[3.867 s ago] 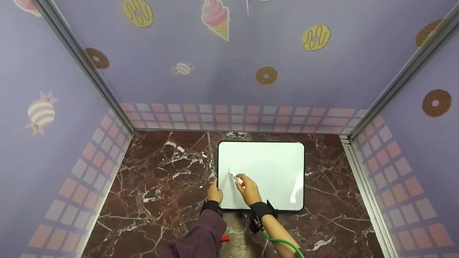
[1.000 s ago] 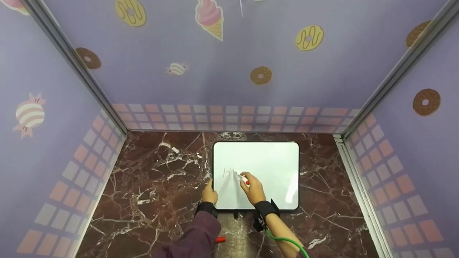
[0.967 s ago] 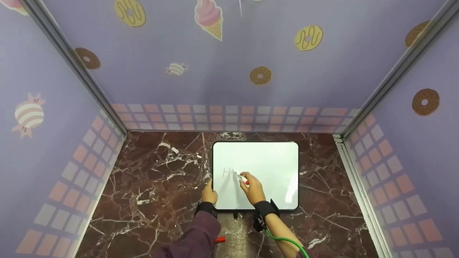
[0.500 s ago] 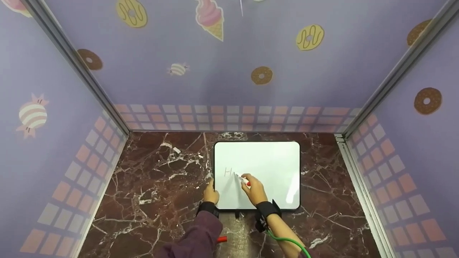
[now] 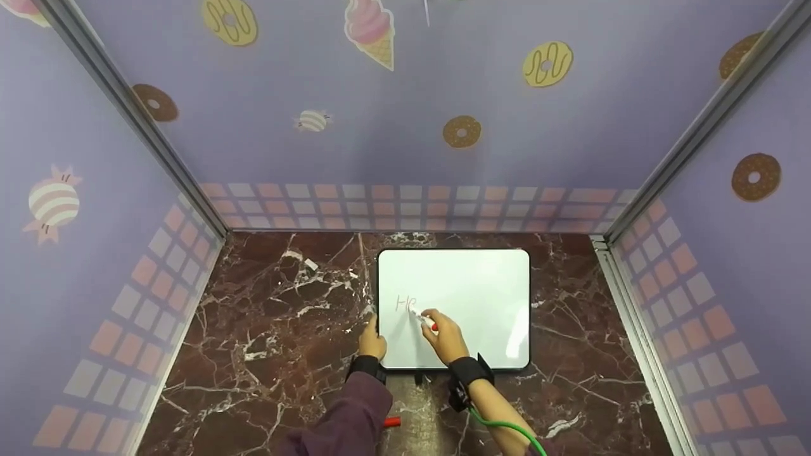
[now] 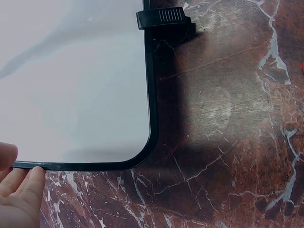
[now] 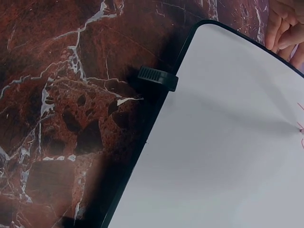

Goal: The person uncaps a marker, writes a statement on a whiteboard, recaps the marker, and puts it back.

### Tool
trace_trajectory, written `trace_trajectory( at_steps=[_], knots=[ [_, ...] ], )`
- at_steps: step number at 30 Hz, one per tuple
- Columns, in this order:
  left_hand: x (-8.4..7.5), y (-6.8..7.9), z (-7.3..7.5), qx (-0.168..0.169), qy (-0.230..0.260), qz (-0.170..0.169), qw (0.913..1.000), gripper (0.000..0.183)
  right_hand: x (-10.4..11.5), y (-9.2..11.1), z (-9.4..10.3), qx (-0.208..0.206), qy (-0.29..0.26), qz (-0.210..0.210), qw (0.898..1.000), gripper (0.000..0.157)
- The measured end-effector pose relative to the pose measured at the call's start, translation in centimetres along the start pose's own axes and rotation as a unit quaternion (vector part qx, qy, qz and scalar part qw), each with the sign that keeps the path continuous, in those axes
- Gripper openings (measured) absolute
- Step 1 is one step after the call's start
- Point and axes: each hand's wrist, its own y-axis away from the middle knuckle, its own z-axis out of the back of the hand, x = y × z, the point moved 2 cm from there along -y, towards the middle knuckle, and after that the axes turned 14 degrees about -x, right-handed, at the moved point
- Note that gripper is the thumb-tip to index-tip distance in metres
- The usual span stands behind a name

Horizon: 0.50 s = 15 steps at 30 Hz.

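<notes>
A black-rimmed whiteboard point(image 5: 462, 285) lies on the marble-patterned table. My right hand point(image 5: 447, 337) pinches a white marker with a red end point(image 5: 429, 322), its tip at the board's left part. Thin red strokes point(image 5: 405, 303) there form an "H" and a looped second character. With the thumb over the rim and fingers along the side, my left hand point(image 5: 372, 342) grips the board's left edge; the left wrist view shows these fingers point(image 6: 32, 187) against the black frame. The right wrist view catches only the marker's tip point(image 7: 301, 130), and the right hand is outside it.
A black clip point(image 6: 164, 18) juts from the board's near edge. Close to the left sleeve lies a red cylindrical piece point(image 5: 393, 422), partly hidden. Patterned purple walls point(image 5: 412, 152) enclose the table at the back and sides. A green cable point(image 5: 504, 428) runs along the right forearm.
From a single short stroke, the red writing has grown to an "H" and then a looped second character. The right hand has shifted slightly with the marker; the left keeps its grip.
</notes>
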Motion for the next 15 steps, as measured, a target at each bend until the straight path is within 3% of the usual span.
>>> trace_trajectory(
  at_steps=[6,8,10,13,14,15],
  knots=[
    [-0.1,-0.3,0.3,0.015,0.018,0.008,0.9997,0.062,0.1,0.0,0.5,-0.011,0.006,-0.005,1.000,0.015],
    [0.5,-0.4,-0.3,-0.011,0.004,-0.012,0.9999,0.066,0.1,-0.1,0.6,-0.023,0.008,-0.005,1.000,0.015],
    [0.5,-0.4,-0.3,-0.012,-0.004,-0.009,0.9999,0.066,-0.1,-0.2,0.7,-0.037,0.009,-0.007,0.999,0.016],
    [-0.7,-0.1,0.8,-0.018,-0.011,-0.003,0.9998,0.066,-0.2,-0.5,0.9,-0.059,0.008,-0.012,0.998,0.017],
    [-1.8,0.1,1.7,-0.006,-0.002,0.011,0.9999,0.065,-0.3,-0.7,1.0,-0.064,0.006,-0.012,0.998,0.017],
    [0.9,-0.6,-0.7,-0.001,0.003,0.017,0.9998,0.067,-0.3,-0.8,1.1,-0.067,0.005,-0.013,0.998,0.017]
  ],
)
